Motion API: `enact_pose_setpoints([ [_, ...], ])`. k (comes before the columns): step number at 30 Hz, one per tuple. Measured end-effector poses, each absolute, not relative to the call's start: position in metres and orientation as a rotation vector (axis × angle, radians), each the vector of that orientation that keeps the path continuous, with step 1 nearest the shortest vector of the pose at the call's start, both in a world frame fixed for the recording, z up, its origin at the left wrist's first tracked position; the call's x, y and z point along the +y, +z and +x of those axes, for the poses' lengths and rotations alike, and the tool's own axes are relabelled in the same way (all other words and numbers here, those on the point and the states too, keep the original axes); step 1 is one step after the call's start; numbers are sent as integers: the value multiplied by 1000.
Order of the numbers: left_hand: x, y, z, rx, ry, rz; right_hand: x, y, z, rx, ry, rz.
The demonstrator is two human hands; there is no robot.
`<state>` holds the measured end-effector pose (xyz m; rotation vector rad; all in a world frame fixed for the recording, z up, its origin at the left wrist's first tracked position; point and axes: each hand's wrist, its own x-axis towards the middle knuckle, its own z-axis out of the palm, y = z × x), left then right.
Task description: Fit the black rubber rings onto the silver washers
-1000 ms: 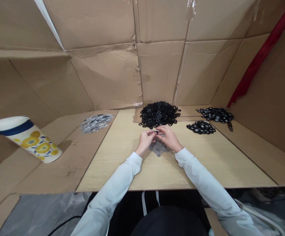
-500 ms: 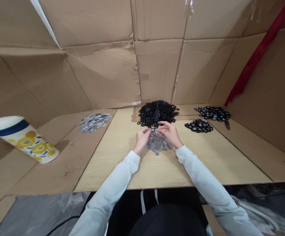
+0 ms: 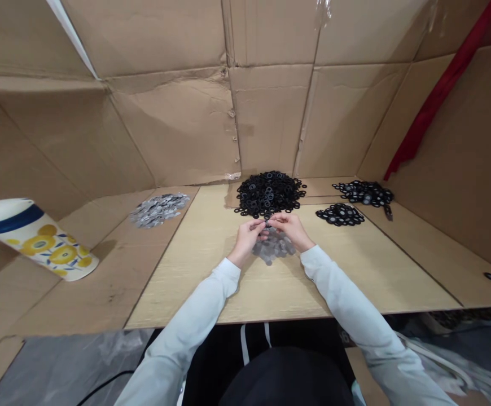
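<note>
From the head camera, the left hand (image 3: 248, 238) and right hand (image 3: 291, 230) meet mid-frame, grips pressed together pinching a small dark piece (image 3: 267, 224) above grey discs (image 3: 273, 247), just below black rings (image 3: 268, 194), with open wooden surface (image 3: 178, 287) towards the near edge.

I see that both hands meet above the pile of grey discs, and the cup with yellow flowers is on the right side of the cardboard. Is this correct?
Not quite: the head view shows the cup with yellow flowers on the left side of the cardboard, not the right. The rest is correct: the left hand and right hand meet above the pile of grey discs.
</note>
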<state>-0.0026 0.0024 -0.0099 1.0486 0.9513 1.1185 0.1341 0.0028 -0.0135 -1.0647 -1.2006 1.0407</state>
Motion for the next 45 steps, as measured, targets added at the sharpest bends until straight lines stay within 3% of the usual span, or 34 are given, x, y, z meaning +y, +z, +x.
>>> enact_pose_setpoints([
  [24,12,-14,-6,851,1094,1336,-4,-17,123,-1074,1180,-947],
  [36,8,-2,-6,916,1144,1340,-1,-8,140,-1318,1136,-1027],
  [45,10,-3,-8,1105,1215,1739,-1,-2,139,-1587,781,-1210],
])
